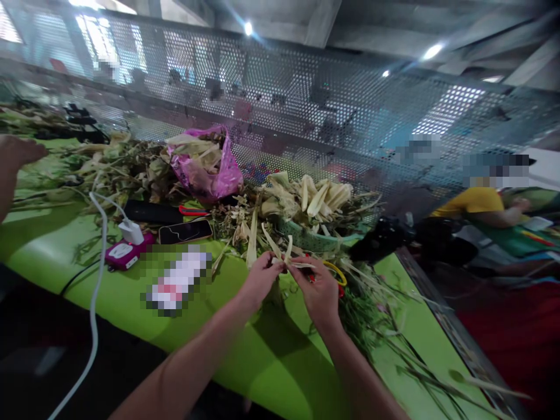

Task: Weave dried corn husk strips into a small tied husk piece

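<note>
In the middle of the head view, my left hand pinches pale strips of dried corn husk. My right hand grips the same strips from the other side, fingertips close to the left ones. Several strip ends stick up and outward from between the fingers. Just beyond stands a green basket heaped with dried husks. A longer husk piece lies left of my fingers. Partly behind my right hand are a yellow loop and small red parts, whose kind I cannot make out.
A pink plastic bag of husks sits among dried plants. A phone, a red tool and a purple power block with a white cable lie left. Green stems spread right. Another person's hand shows far left.
</note>
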{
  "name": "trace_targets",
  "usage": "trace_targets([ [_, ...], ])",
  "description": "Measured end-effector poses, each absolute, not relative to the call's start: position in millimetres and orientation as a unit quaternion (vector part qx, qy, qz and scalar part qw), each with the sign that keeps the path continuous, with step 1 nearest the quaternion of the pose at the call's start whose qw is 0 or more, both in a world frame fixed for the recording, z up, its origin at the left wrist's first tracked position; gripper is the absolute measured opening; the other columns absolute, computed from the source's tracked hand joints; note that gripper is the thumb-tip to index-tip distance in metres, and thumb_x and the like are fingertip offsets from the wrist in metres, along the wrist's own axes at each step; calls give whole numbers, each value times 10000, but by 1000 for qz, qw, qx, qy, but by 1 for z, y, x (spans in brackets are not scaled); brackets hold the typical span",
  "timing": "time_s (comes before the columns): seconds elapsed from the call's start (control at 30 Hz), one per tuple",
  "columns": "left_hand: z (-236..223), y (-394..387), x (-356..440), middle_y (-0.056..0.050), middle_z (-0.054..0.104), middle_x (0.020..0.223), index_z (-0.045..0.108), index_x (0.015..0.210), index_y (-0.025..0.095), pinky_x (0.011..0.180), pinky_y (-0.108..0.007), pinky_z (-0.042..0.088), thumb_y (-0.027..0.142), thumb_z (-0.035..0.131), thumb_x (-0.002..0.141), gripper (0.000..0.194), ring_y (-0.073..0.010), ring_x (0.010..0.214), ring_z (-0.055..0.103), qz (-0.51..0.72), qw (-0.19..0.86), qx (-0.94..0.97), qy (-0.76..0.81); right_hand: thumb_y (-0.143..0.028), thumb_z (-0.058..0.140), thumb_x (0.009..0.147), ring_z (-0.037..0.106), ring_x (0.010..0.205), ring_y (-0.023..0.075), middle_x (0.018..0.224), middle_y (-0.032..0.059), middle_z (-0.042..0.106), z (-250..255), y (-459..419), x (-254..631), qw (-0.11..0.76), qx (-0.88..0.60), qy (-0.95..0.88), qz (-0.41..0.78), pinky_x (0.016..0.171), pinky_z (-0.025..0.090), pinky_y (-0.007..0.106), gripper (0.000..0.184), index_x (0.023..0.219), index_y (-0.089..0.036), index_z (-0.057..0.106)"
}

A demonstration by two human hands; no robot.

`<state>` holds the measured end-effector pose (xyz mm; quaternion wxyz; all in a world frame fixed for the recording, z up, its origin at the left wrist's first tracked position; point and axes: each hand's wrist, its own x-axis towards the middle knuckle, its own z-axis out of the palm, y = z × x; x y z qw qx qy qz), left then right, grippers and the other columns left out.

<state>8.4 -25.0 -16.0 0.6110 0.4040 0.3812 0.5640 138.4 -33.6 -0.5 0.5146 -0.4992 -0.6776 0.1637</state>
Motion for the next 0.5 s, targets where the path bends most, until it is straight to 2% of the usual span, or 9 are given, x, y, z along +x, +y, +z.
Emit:
trace_targets([
  [0.13,-23,-21,5,29,493,678,508,739,180,627,-225,349,193,519,750,20,-111,664,447,534,526,495,440,-260,600,833,617,837,218,878,43,712,9,-36,143,425,-454,-781,63,789,448,362,142,924,-247,709],
  [0.27,-25,-21,1,14,512,715,484,706,185,642,-244,336,115,504,726,75,-134,708,444,452,413,637,467,-266,607,831,604,811,223,829,43,700,14,-35,147,378,-443,-811,56,776,435,377,122,881,-260,718],
  [0.4,-16,-24,0,-5,540,719,526,713,185,703,-276,362,123,485,740,80,-167,759,466,402,343,711,465,-302,649,788,577,730,194,781,36,654,8,-30,149,422,-491,-751,129,701,454,337,97,829,-214,649],
  [0.5,-7,-28,-1,-9,571,745,583,770,187,736,-282,374,176,496,772,88,-172,773,482,413,359,709,444,-340,712,717,532,643,157,716,3,589,4,-27,149,467,-521,-685,202,616,448,289,228,802,-197,556],
])
